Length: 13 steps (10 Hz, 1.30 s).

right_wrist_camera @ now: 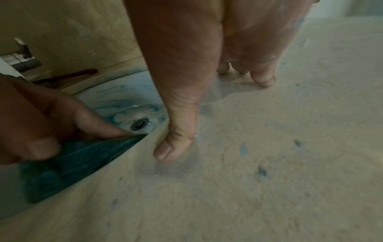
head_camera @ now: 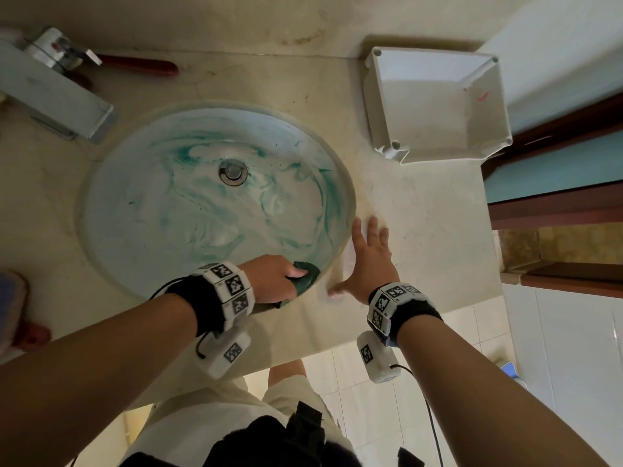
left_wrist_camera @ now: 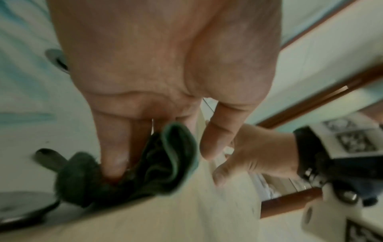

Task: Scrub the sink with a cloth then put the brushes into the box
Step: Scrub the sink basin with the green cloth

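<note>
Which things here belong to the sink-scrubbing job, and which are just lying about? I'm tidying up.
Job: cloth gripped by left hand; sink; box; red-handled brush.
Lying about: tap; right hand merely rests flat on the counter.

Beige counter (head_camera: 421,230) bears white box (head_camera: 435,102), red-handled brush (head_camera: 135,64)

Both forearms reach forward, each wrist banded with a marker cuff. The left hand (head_camera: 274,278) curls its fingers in a tight grip. The right hand (head_camera: 369,261) lies flat, fingers spread, thumb out sideways.
</note>
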Each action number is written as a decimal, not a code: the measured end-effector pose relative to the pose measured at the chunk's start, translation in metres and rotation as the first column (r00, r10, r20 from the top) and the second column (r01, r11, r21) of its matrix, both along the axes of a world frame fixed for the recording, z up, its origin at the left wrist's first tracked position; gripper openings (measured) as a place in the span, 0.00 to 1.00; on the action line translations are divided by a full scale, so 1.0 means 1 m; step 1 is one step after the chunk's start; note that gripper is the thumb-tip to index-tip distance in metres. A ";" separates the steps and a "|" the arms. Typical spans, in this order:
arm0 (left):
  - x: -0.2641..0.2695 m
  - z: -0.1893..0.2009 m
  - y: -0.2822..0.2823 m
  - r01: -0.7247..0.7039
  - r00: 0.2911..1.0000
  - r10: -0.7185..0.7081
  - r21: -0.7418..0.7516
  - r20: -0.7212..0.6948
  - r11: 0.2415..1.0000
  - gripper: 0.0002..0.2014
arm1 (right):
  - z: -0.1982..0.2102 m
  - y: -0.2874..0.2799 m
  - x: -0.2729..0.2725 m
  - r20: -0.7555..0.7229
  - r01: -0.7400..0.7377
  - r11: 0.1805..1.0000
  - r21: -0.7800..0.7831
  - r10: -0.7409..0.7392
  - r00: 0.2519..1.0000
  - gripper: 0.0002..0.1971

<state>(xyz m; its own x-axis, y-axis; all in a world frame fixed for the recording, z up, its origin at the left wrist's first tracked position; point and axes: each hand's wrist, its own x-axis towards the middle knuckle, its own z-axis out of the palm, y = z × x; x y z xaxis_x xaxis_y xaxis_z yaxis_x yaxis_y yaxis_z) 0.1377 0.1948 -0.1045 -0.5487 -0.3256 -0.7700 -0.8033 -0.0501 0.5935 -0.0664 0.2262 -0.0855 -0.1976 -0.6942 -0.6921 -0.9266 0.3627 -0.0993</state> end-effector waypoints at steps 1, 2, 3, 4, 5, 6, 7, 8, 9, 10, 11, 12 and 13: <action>0.005 0.007 -0.001 -0.035 0.999 0.034 0.124 0.011 0.992 0.32 | -0.001 -0.001 0.001 -0.003 -0.012 1.000 -0.012 0.012 1.000 0.76; -0.005 0.012 -0.003 -0.082 0.997 0.080 0.160 0.023 0.984 0.33 | -0.003 0.000 0.001 -0.003 -0.013 1.000 -0.013 0.013 1.000 0.76; -0.025 0.012 -0.008 -0.143 0.989 0.145 0.170 0.001 0.975 0.37 | -0.003 0.000 0.001 -0.009 -0.023 1.000 -0.016 0.023 1.000 0.76; -0.038 0.007 -0.014 -0.111 0.994 0.112 0.127 -0.006 0.986 0.38 | -0.003 0.000 0.000 -0.010 -0.021 1.000 -0.017 0.021 1.000 0.76; -0.033 0.002 -0.013 -0.059 0.998 0.057 0.071 0.026 0.996 0.39 | -0.003 0.001 -0.001 -0.013 -0.018 1.000 -0.018 0.017 1.000 0.76; -0.025 0.003 -0.012 -0.006 0.998 -0.002 0.105 0.070 0.994 0.35 | -0.003 0.003 -0.002 -0.011 -0.018 1.000 -0.017 0.018 1.000 0.75; -0.030 0.000 -0.017 0.119 0.991 -0.121 0.041 0.057 0.992 0.19 | -0.004 0.002 -0.001 -0.002 -0.016 1.000 -0.022 0.016 1.000 0.75; -0.041 -0.002 -0.026 0.212 0.977 -0.213 -0.071 -0.013 0.975 0.18 | -0.004 0.001 -0.001 0.003 -0.017 1.000 -0.023 0.017 1.000 0.75; -0.056 -0.019 -0.023 -0.007 0.999 0.005 -0.065 -0.036 0.998 0.22 | -0.004 0.002 -0.004 0.013 -0.003 1.000 -0.030 0.003 1.000 0.75; -0.053 -0.021 -0.019 -0.045 0.999 0.045 -0.038 -0.003 0.998 0.22 | -0.004 0.004 -0.006 0.007 -0.010 0.999 -0.032 0.010 1.000 0.75; -0.040 -0.018 -0.008 -0.072 0.997 0.072 -0.002 0.029 0.997 0.21 | 0.003 -0.002 -0.010 -0.026 -0.097 0.995 -0.006 0.097 0.995 0.73; -0.038 -0.021 -0.004 -0.110 0.994 0.110 -0.025 0.019 0.994 0.25 | 0.014 -0.016 -0.027 -0.063 -0.165 0.986 0.020 0.166 0.984 0.69; -0.050 -0.021 -0.006 -0.232 0.972 0.232 -0.014 -0.025 0.973 0.26 | 0.023 -0.029 -0.049 -0.120 -0.124 0.992 0.021 0.125 0.985 0.70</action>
